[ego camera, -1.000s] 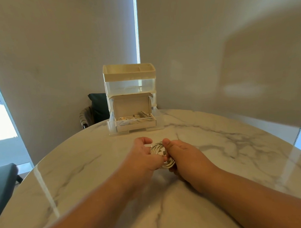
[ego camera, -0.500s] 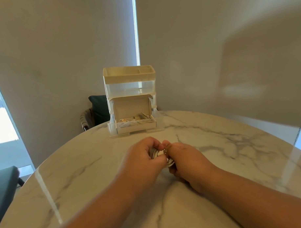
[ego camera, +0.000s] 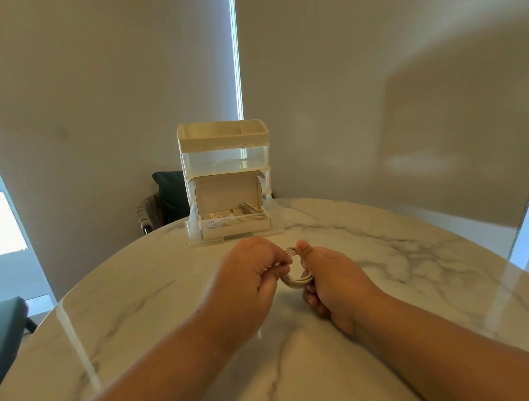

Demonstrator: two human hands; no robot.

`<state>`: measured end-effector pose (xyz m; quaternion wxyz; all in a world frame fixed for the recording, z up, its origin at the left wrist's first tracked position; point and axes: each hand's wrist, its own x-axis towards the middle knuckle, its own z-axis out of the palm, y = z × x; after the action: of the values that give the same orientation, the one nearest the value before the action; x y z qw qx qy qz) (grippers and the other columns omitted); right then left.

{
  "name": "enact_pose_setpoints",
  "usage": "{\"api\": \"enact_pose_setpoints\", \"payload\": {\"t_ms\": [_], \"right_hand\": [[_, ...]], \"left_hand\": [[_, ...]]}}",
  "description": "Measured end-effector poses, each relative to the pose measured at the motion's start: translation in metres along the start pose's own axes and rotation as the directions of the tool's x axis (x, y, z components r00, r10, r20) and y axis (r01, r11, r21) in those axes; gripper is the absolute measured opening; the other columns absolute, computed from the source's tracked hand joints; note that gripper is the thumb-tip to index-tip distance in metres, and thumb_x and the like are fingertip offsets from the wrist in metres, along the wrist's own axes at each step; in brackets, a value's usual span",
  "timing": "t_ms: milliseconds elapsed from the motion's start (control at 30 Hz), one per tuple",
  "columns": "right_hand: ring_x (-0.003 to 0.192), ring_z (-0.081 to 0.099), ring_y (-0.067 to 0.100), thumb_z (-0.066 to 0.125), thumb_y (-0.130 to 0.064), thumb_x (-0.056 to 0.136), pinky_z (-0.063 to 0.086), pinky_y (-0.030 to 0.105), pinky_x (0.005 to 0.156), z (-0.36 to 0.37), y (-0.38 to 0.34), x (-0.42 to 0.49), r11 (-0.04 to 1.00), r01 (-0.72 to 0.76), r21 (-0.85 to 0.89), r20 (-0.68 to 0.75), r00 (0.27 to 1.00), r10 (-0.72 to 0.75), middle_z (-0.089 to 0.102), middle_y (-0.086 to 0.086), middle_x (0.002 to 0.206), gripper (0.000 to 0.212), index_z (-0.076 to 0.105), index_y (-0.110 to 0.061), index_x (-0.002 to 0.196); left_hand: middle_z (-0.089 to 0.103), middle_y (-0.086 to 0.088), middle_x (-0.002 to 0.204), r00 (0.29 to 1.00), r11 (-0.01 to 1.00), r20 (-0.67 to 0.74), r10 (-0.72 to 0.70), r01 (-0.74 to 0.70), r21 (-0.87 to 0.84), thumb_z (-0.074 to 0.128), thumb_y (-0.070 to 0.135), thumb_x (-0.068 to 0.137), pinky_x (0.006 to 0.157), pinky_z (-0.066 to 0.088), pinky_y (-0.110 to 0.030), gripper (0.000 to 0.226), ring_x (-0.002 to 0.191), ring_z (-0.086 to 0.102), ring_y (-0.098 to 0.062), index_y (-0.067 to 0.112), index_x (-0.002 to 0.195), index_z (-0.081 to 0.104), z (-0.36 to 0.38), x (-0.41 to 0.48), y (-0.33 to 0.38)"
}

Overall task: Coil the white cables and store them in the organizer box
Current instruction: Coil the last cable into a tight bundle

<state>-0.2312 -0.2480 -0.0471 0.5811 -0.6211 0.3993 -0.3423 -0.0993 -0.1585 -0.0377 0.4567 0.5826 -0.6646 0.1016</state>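
A small coil of white cable (ego camera: pixel 297 281) sits between my two hands, just above the marble table (ego camera: pixel 147 309). My left hand (ego camera: pixel 251 275) curls its fingers round the coil's left side. My right hand (ego camera: pixel 329 276) grips the right side, thumb pointing up over the loops. Much of the coil is hidden by the fingers. The cream and clear organizer box (ego camera: pixel 225 180) stands at the table's far edge. Its lower drawer (ego camera: pixel 235 226) is pulled out and holds other coiled white cables.
A dark chair (ego camera: pixel 164 200) stands behind the table to the left of the organizer. Another dark seat (ego camera: pixel 7 332) is at the far left edge. Grey blinds close off the back, and the table's round rim curves away on both sides.
My left hand has closed more tightly over the coil and covers more of it. The coil looks squeezed smaller between both hands. The drawer and organizer have not moved.
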Motion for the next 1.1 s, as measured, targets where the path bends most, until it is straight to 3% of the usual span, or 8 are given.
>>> {"api": "enact_pose_setpoints", "payload": {"t_ms": [167, 333, 467, 600, 733, 933, 1033, 1100], "right_hand": [[0.049, 0.051, 0.017, 0.048, -0.053, 0.097, 0.042, 0.032, 0.053, -0.005, -0.006, -0.011, 0.981, 0.193, -0.012, 0.022, 0.981, -0.193, 0.054, 0.003, 0.055, 0.044, 0.053, -0.016, 0.075], [0.052, 0.053, 0.017, 0.042, -0.055, 0.098, 0.042, 0.023, 0.048, -0.006, -0.007, -0.011, 0.980, 0.197, -0.020, 0.050, 0.979, -0.196, 0.060, 0.004, 0.059, 0.046, 0.056, -0.017, 0.077], [0.070, 0.055, 0.021, 0.043, -0.057, 0.097, 0.045, 0.037, 0.068, -0.005, 0.000, -0.004, 0.990, 0.139, -0.034, 0.076, 0.988, -0.136, 0.066, 0.003, 0.073, 0.044, 0.067, -0.023, 0.081], [0.083, 0.058, 0.018, 0.051, -0.032, 0.093, 0.046, 0.035, 0.074, -0.011, 0.004, 0.001, 0.974, 0.228, -0.015, 0.132, 0.966, -0.224, 0.067, 0.008, 0.095, 0.025, 0.068, -0.019, 0.106], [0.092, 0.063, 0.022, 0.068, -0.023, 0.075, 0.049, 0.036, 0.079, -0.024, 0.000, 0.008, 0.962, 0.225, 0.157, 0.217, 0.942, -0.256, 0.063, 0.008, 0.106, 0.059, 0.053, -0.027, 0.132], [0.090, 0.065, 0.023, 0.068, -0.014, 0.067, 0.051, 0.036, 0.073, -0.027, 0.003, 0.010, 0.953, 0.268, 0.139, 0.263, 0.918, -0.297, 0.070, 0.005, 0.113, 0.053, 0.066, -0.026, 0.118], [0.089, 0.066, 0.018, 0.079, -0.023, 0.057, 0.052, 0.033, 0.074, -0.028, 0.002, 0.009, 0.948, 0.284, 0.141, 0.272, 0.910, -0.313, 0.063, 0.006, 0.121, 0.067, 0.064, -0.031, 0.122], [0.091, 0.068, 0.018, 0.083, -0.013, 0.056, 0.055, 0.033, 0.079, -0.029, 0.002, 0.008, 0.951, 0.288, 0.110, 0.303, 0.902, -0.308, 0.058, 0.007, 0.126, 0.079, 0.059, -0.030, 0.129]], "left_hand": [[0.047, 0.026, 0.124, 0.969, 0.964, 0.163, -0.187, 0.213, -0.159, 0.078, 0.029, 0.079, 0.089, 0.045, -0.011, 0.021, 0.118, 0.046, 0.008, 0.040, 0.094, 0.069, 0.002, -0.009, 0.002], [0.062, 0.011, 0.101, 0.969, 0.953, 0.192, -0.159, 0.201, -0.226, 0.080, 0.015, 0.075, 0.078, 0.057, -0.027, 0.028, 0.098, 0.061, -0.008, 0.029, 0.095, 0.067, 0.006, -0.007, 0.004], [0.065, 0.006, 0.096, 0.960, 0.937, 0.164, -0.227, 0.261, -0.231, 0.082, 0.009, 0.073, 0.076, 0.056, -0.026, 0.030, 0.087, 0.064, -0.010, 0.029, 0.091, 0.068, 0.005, -0.004, -0.002], [0.068, 0.003, 0.097, 0.931, 0.884, 0.197, -0.308, 0.356, -0.302, 0.082, 0.008, 0.073, 0.079, 0.059, -0.037, 0.031, 0.085, 0.067, -0.015, 0.033, 0.088, 0.068, 0.004, -0.006, -0.004], [0.068, 0.003, 0.094, 0.907, 0.841, 0.199, -0.370, 0.418, -0.344, 0.082, 0.005, 0.074, 0.076, 0.060, -0.033, 0.033, 0.080, 0.067, -0.013, 0.033, 0.086, 0.069, 0.004, -0.005, -0.007], [0.071, -0.003, 0.089, 0.888, 0.785, 0.234, -0.395, 0.459, -0.416, 0.082, 0.002, 0.073, 0.078, 0.059, -0.041, 0.035, 0.083, 0.066, -0.025, 0.032, 0.087, 0.069, 0.006, -0.005, -0.009], [0.071, -0.006, 0.090, 0.884, 0.736, 0.248, -0.396, 0.467, -0.490, 0.079, -0.005, 0.073, 0.077, 0.057, -0.036, 0.040, 0.081, 0.066, -0.020, 0.025, 0.097, 0.066, 0.006, -0.005, -0.005], [0.072, -0.007, 0.088, 0.879, 0.688, 0.253, -0.403, 0.474, -0.550, 0.078, -0.009, 0.073, 0.076, 0.057, -0.034, 0.049, 0.079, 0.067, -0.018, 0.022, 0.106, 0.062, 0.006, -0.004, -0.002]]}}
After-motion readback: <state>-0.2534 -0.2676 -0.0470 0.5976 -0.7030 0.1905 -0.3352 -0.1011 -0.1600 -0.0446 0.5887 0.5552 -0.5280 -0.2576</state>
